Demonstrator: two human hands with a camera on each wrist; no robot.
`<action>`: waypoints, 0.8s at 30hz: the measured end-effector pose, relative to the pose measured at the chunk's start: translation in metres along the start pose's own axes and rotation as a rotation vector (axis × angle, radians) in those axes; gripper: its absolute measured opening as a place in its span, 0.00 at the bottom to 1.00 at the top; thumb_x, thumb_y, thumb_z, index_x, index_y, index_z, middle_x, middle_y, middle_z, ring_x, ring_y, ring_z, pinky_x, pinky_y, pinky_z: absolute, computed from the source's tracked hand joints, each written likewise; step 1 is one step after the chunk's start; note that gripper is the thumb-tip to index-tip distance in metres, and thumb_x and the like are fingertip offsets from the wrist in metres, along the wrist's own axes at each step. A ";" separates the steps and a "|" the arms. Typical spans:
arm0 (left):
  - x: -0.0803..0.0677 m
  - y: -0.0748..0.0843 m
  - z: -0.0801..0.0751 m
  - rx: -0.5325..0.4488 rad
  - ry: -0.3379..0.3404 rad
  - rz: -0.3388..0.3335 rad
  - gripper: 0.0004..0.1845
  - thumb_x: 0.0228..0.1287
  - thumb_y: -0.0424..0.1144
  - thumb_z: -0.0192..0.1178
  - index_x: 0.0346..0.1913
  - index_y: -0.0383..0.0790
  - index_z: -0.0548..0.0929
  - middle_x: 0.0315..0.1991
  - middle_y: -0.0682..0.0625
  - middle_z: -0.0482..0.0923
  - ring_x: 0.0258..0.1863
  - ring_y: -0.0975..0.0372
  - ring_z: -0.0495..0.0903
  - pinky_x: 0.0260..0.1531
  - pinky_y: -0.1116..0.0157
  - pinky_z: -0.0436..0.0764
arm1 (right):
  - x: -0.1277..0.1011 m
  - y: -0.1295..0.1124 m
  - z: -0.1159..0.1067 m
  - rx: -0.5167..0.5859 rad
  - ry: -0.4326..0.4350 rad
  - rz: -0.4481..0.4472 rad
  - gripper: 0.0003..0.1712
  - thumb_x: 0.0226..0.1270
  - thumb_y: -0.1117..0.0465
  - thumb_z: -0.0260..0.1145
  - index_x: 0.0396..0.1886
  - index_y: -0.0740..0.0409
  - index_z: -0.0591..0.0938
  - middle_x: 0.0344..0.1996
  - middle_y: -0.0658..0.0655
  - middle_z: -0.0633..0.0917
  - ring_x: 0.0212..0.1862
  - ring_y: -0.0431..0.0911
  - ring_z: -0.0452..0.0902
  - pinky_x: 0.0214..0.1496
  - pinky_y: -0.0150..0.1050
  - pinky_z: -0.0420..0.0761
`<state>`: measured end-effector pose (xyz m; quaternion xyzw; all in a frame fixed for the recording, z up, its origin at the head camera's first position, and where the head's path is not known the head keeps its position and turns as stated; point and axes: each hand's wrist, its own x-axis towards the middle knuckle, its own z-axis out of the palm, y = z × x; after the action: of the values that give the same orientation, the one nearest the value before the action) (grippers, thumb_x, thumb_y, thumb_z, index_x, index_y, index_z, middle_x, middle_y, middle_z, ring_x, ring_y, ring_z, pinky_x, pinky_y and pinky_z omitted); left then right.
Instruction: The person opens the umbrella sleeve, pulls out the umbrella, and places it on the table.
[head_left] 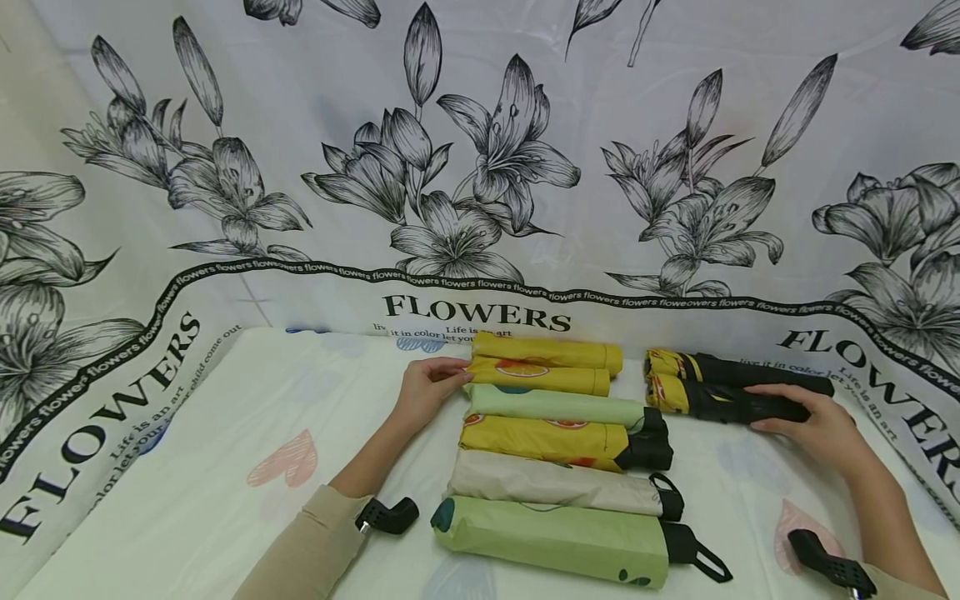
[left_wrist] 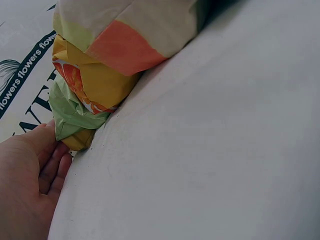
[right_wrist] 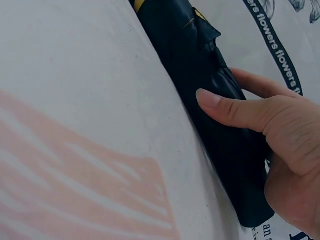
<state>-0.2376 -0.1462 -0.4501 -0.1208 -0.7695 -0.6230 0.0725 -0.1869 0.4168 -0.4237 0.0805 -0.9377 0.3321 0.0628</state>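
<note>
Several folded umbrellas lie side by side in the head view. My left hand (head_left: 429,390) touches the left end of a yellow umbrella (head_left: 577,382) with an orange-slice print, its fingers only slightly bent. Just in front lies a light green umbrella (head_left: 555,406); another yellow one (head_left: 547,350) lies behind. At the right, my right hand (head_left: 821,421) grips a black-and-yellow umbrella (head_left: 723,402), thumb on the near side and fingers over the far side. The right wrist view shows the thumb across its black part (right_wrist: 220,135). A second black-and-yellow umbrella (head_left: 757,375) lies behind it.
Nearer lie a yellow umbrella (head_left: 540,437) with a black end, a beige umbrella (head_left: 547,483) and a large light green umbrella (head_left: 555,537) with a black strap. White cloth (head_left: 202,467) with printed hearts covers the table. A flower-print sheet (head_left: 480,208) hangs behind.
</note>
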 end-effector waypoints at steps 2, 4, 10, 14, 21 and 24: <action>0.000 0.001 0.000 0.002 0.000 0.001 0.11 0.67 0.27 0.71 0.49 0.26 0.90 0.40 0.34 0.90 0.34 0.71 0.85 0.36 0.75 0.80 | 0.000 -0.001 0.001 0.009 0.003 0.003 0.29 0.66 0.57 0.79 0.65 0.57 0.83 0.58 0.28 0.70 0.71 0.78 0.60 0.67 0.81 0.57; 0.000 0.001 -0.001 0.002 0.000 -0.002 0.11 0.67 0.28 0.71 0.50 0.26 0.90 0.40 0.35 0.90 0.34 0.72 0.85 0.36 0.75 0.80 | 0.001 -0.001 0.002 0.023 0.004 0.005 0.29 0.66 0.57 0.79 0.65 0.58 0.83 0.56 0.23 0.68 0.71 0.80 0.59 0.68 0.81 0.56; 0.000 0.002 -0.003 0.002 0.004 -0.014 0.11 0.66 0.27 0.71 0.49 0.27 0.90 0.40 0.34 0.90 0.34 0.72 0.85 0.36 0.76 0.80 | 0.002 -0.003 0.003 0.028 0.009 0.021 0.30 0.66 0.57 0.79 0.65 0.59 0.83 0.61 0.32 0.75 0.71 0.80 0.58 0.68 0.81 0.56; 0.000 0.003 -0.003 0.000 0.001 -0.014 0.10 0.66 0.27 0.71 0.49 0.27 0.90 0.40 0.34 0.90 0.34 0.73 0.85 0.36 0.76 0.80 | 0.002 -0.006 0.002 0.001 0.004 0.047 0.31 0.66 0.57 0.79 0.65 0.62 0.81 0.70 0.73 0.74 0.71 0.82 0.58 0.67 0.82 0.55; 0.000 0.004 -0.002 -0.011 0.001 -0.017 0.11 0.66 0.26 0.71 0.50 0.26 0.90 0.40 0.33 0.90 0.34 0.73 0.84 0.37 0.76 0.80 | 0.001 -0.009 -0.002 -0.028 -0.009 0.084 0.35 0.65 0.56 0.79 0.68 0.63 0.79 0.71 0.81 0.69 0.70 0.82 0.58 0.63 0.79 0.60; 0.000 0.004 -0.001 -0.019 -0.006 -0.033 0.13 0.66 0.26 0.71 0.52 0.25 0.89 0.41 0.34 0.89 0.35 0.73 0.84 0.39 0.77 0.81 | 0.001 -0.011 -0.003 -0.025 -0.010 0.081 0.37 0.65 0.55 0.80 0.71 0.60 0.78 0.72 0.81 0.68 0.71 0.82 0.57 0.65 0.81 0.58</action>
<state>-0.2369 -0.1460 -0.4461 -0.1105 -0.7655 -0.6311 0.0588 -0.1854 0.4102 -0.4150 0.0434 -0.9446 0.3220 0.0458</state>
